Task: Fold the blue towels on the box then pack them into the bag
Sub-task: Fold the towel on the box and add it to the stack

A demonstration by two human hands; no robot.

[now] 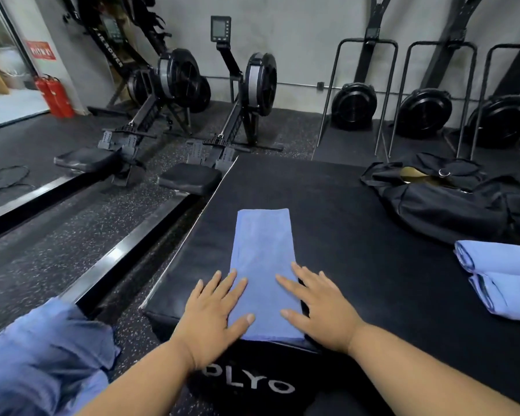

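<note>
One blue towel (263, 271) lies on the black box (342, 235), already folded into a long narrow strip that runs from the near edge away toward the far side. Both hands rest flat on its near end: the left hand (215, 313) on the strip's left edge, the right hand (315, 307) on its right edge, each half on cloth and half on the box. Neither makes a grip; the fingers are spread and straight, pressing the cloth smooth rather than pinching it.

The step in hand looks like folding this towel, with the lengthwise fold done. The next move probably calls for taking the near end by its corners and carrying it over toward the far end, or rolling it, edges kept in line.

Two finished towels (505, 277) sit at the right of the box, just near of the black bag (445, 205), which lies open at the far right. A heap of unfolded blue cloth (42, 355) waits at the near left, off the box.
</note>
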